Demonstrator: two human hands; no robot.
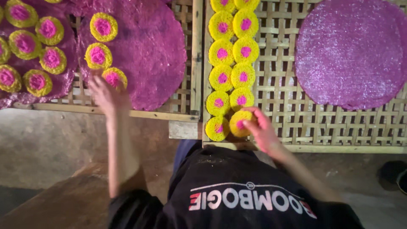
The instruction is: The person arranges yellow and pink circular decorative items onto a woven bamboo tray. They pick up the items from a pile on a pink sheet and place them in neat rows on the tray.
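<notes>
Rosettes cover part of one purple sheet [148, 55]; left hand [106, 94], apparently open, places another [114, 78], right hand [260, 129] pinching one [241, 123] from remaining rows.

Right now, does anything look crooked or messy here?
Mostly tidy. The yellow discs sit in two neat rows, but the one under the right hand sits off line. On the left tray, the purple sheets overlap, edges ragged.
</notes>
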